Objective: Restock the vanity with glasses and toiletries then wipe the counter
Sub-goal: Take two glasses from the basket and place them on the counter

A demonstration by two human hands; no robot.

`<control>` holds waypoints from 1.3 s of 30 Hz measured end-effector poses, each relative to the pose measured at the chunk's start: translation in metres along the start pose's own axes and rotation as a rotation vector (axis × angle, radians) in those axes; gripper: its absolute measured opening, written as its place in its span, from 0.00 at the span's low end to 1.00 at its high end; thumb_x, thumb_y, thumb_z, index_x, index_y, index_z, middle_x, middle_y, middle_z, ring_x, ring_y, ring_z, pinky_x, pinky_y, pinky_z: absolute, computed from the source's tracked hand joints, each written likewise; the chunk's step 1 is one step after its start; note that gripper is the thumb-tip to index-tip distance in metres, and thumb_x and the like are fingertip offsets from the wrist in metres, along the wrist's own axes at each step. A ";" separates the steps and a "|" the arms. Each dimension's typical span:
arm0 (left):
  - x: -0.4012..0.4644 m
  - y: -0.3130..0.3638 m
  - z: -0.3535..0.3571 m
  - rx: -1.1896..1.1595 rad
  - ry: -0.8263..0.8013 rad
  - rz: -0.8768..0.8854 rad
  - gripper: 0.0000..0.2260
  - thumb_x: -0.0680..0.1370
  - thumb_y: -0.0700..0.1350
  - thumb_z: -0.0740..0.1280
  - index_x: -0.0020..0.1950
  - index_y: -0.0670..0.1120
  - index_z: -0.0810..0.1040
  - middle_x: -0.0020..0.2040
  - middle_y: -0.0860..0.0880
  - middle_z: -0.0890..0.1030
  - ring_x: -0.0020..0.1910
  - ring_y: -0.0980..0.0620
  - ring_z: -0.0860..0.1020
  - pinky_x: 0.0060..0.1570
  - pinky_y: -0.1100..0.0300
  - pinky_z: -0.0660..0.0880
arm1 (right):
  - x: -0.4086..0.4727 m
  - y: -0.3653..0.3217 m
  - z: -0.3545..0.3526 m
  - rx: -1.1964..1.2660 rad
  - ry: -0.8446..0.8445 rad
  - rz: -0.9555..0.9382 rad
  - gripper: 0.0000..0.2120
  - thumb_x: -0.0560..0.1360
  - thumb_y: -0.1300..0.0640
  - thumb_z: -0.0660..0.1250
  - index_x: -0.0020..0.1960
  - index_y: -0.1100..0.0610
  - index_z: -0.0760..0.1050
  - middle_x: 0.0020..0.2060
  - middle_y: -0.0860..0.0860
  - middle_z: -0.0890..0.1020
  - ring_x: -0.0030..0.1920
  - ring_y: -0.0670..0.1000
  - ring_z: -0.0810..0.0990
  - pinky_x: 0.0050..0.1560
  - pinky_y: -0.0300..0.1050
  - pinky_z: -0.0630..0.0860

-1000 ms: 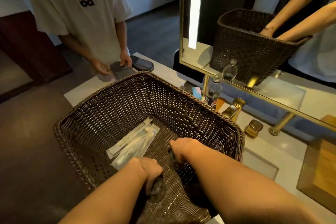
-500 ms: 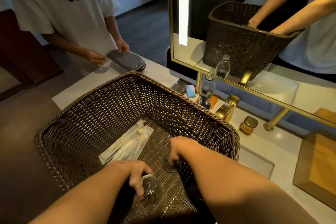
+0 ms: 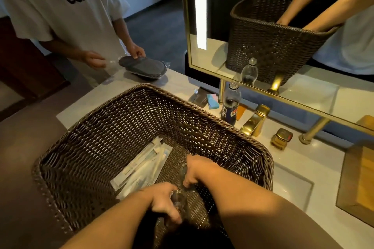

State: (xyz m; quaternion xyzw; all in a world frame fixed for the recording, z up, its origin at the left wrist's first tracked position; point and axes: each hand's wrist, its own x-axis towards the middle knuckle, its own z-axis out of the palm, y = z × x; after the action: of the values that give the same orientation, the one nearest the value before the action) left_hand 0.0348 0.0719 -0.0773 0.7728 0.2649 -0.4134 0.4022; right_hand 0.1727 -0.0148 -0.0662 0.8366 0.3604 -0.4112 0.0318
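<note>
Both my hands reach down into a dark wicker basket [image 3: 105, 131] that stands on the pale vanity counter [image 3: 303, 159]. My left hand [image 3: 164, 200] is closed around a clear drinking glass [image 3: 179, 201] near the basket's front. Just beyond it, my right hand [image 3: 197, 170] grips a second clear glass [image 3: 184, 170], mostly hidden by my fingers. Several wrapped toiletry packets [image 3: 141, 166] lie flat on the basket floor to the left of my hands.
Another person in a white shirt [image 3: 60, 6] stands at the counter's far left end, holding dark slippers [image 3: 143, 67]. A cola bottle [image 3: 230, 103], small packets [image 3: 212, 101], a gold faucet [image 3: 255, 120], a gold knob [image 3: 281, 138], a sink basin [image 3: 291, 186], a wooden tray [image 3: 360, 184] and the mirror [image 3: 283, 36] lie right of the basket.
My left hand has come up and forward with its glass, closer to my right hand. My right hand keeps its grip on the other glass. The person at the far end has set the slippers lower.
</note>
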 end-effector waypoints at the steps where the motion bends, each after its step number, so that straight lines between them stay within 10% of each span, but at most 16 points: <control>1: 0.002 -0.002 0.001 -0.078 0.017 -0.027 0.28 0.60 0.49 0.83 0.56 0.47 0.79 0.50 0.51 0.86 0.51 0.48 0.85 0.52 0.54 0.82 | 0.000 0.000 0.001 0.014 0.006 0.003 0.43 0.69 0.50 0.78 0.76 0.59 0.59 0.70 0.58 0.72 0.68 0.62 0.74 0.64 0.57 0.75; 12: 0.009 -0.011 0.002 -0.607 -0.038 -0.144 0.30 0.62 0.41 0.83 0.57 0.44 0.70 0.36 0.41 0.80 0.27 0.47 0.75 0.23 0.60 0.73 | 0.003 -0.003 0.017 0.113 0.081 0.044 0.44 0.74 0.60 0.74 0.79 0.59 0.49 0.68 0.61 0.74 0.68 0.64 0.74 0.65 0.57 0.73; 20: -0.001 -0.008 -0.022 -0.656 0.197 -0.102 0.34 0.54 0.42 0.82 0.59 0.50 0.76 0.51 0.45 0.84 0.51 0.46 0.82 0.47 0.53 0.81 | 0.007 0.001 0.010 0.165 0.187 0.002 0.35 0.70 0.63 0.74 0.72 0.57 0.62 0.64 0.59 0.76 0.65 0.62 0.77 0.65 0.54 0.76; 26: -0.028 -0.001 -0.046 -0.598 0.255 -0.031 0.28 0.58 0.45 0.81 0.56 0.50 0.79 0.47 0.45 0.85 0.42 0.47 0.83 0.32 0.60 0.77 | -0.003 -0.004 -0.006 0.257 0.261 -0.021 0.25 0.67 0.59 0.73 0.63 0.55 0.73 0.57 0.54 0.80 0.60 0.57 0.80 0.61 0.48 0.78; 31: -0.054 -0.007 -0.079 -0.534 0.313 0.082 0.31 0.53 0.52 0.84 0.55 0.50 0.83 0.50 0.46 0.87 0.51 0.44 0.85 0.55 0.42 0.81 | -0.019 -0.013 -0.019 0.463 0.277 -0.075 0.32 0.58 0.43 0.82 0.59 0.50 0.77 0.53 0.47 0.83 0.53 0.50 0.81 0.59 0.43 0.78; 39: -0.118 -0.004 -0.091 -0.575 0.736 0.303 0.35 0.51 0.60 0.84 0.56 0.58 0.81 0.51 0.53 0.86 0.52 0.54 0.84 0.62 0.50 0.77 | -0.073 -0.029 -0.044 0.730 0.518 -0.245 0.27 0.58 0.47 0.84 0.50 0.53 0.74 0.45 0.46 0.82 0.43 0.44 0.79 0.38 0.35 0.73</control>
State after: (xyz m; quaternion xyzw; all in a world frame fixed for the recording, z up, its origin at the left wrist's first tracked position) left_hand 0.0094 0.1416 0.0520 0.7551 0.3775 0.0403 0.5345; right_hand 0.1546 -0.0201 0.0214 0.8194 0.2844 -0.2893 -0.4049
